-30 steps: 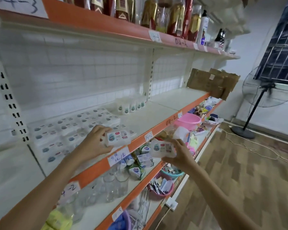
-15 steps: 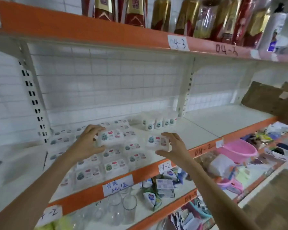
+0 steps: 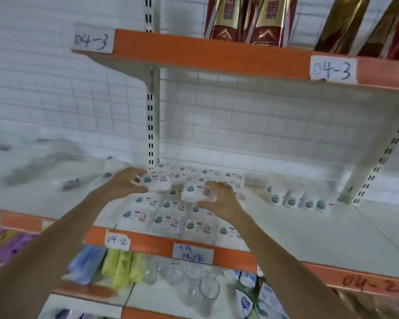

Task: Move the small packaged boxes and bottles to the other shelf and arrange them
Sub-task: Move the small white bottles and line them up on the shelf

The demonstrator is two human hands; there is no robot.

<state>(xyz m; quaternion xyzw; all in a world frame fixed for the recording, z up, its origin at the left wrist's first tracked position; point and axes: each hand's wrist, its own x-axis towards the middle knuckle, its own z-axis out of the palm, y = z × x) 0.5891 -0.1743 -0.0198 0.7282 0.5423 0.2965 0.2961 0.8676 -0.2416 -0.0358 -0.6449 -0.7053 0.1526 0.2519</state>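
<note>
Several small white packaged boxes [image 3: 168, 221] lie in rows on the middle shelf [image 3: 309, 240], which has an orange front edge. My left hand [image 3: 124, 183] grips one small box [image 3: 157, 181] just above the back left of the rows. My right hand [image 3: 219, 200] grips another small box [image 3: 196, 192] over the middle of the rows. A row of small white bottles [image 3: 293, 200] stands on the same shelf to the right of the boxes.
The upper shelf [image 3: 217, 56] overhead carries tall red and gold boxes [image 3: 249, 19]. A shelf bracket [image 3: 373, 166] stands at the right. Clear plastic wrapping [image 3: 46, 162] lies to the left. Below are drinking glasses [image 3: 194, 288], yellow and blue cloths [image 3: 122, 265] and small cartons [image 3: 247, 282].
The view has swung left and closer to the shelf. Both hands, each still holding a box, have moved in over the rows of boxes.
</note>
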